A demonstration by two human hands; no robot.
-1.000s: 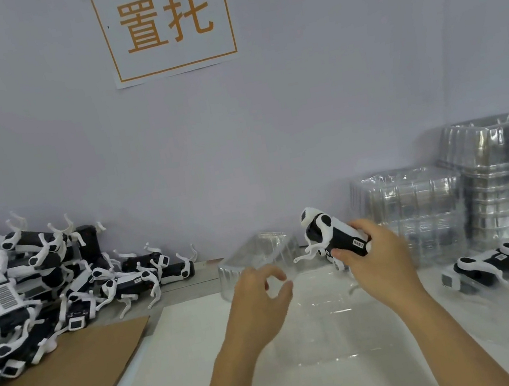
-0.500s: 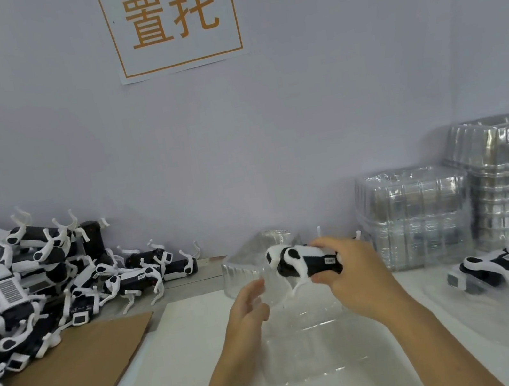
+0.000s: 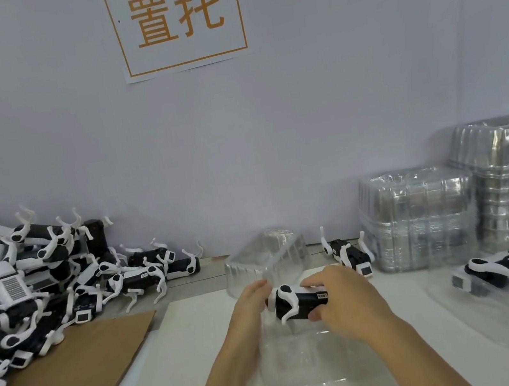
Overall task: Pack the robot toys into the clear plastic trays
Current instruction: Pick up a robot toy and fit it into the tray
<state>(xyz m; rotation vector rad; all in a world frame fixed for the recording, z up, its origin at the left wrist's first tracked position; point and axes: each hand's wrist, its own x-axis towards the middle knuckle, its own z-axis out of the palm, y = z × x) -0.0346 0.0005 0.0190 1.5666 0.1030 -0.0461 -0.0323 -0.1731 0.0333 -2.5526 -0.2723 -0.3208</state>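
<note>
Head view, 1 moment at a packing bench. Right hand (image 3: 341,299) grips a black-and-white robot dog toy (image 3: 298,301) by its body, thumb beneath and fingers curled over the top; the toy lies roughly level at frame centre, just above a clear plastic tray (image 3: 311,358) at 6 o'clock. Whether toy and tray touch cannot be told. Left hand (image 3: 251,304) meets the toy's head end with curled fingers; whether they pinch it or only touch it cannot be told. At 12 o'clock from the held toy stands an upturned clear tray (image 3: 267,259). At 9 o'clock, a heap of robot dog toys (image 3: 27,291) lies partly on a brown cardboard sheet (image 3: 74,374). At 1 o'clock, a single robot dog toy (image 3: 349,252) lies beside 2 stacks of clear trays (image 3: 418,216). At 3 o'clock, another robot dog toy (image 3: 498,270) rests in a clear tray (image 3: 476,317). An orange-lettered wall sign (image 3: 178,20) hangs at 12 o'clock.
</note>
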